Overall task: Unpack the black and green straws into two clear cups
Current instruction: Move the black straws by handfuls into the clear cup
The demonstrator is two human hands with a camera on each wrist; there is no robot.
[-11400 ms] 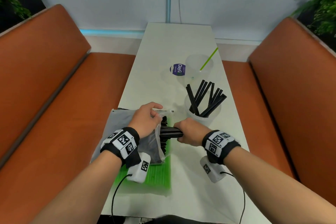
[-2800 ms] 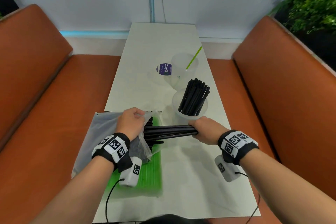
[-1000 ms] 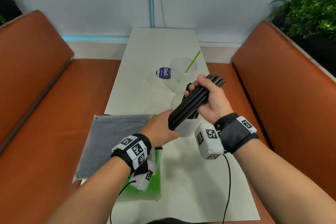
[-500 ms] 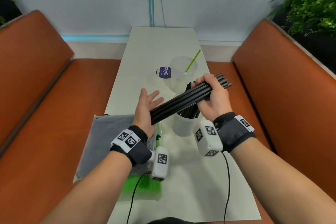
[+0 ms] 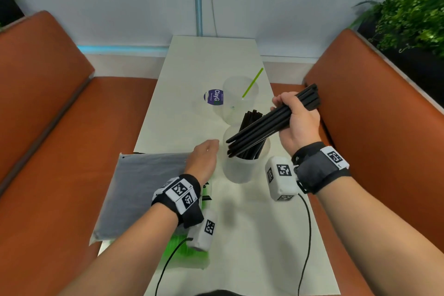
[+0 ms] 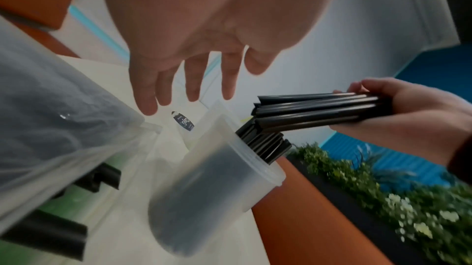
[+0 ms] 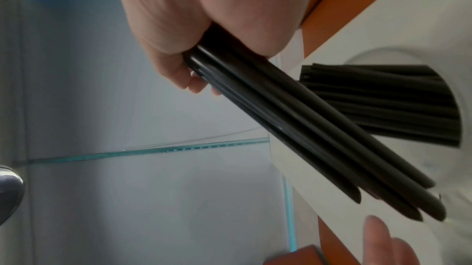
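Near cup [image 5: 240, 170] holds black straws; far cup [image 5: 230, 94], one green straw [image 5: 252, 83]. Our right hand [image 5: 296, 122] grips a black bundle [image 5: 259, 131]; left hand [image 5: 204, 157] hovers, fingers spread.

Head view is looking down the table [image 5: 240, 235] from the near end. Wrist views are sitting close under each palm, facing the far wall. All three are sharing the near cup [image 5: 242, 170].
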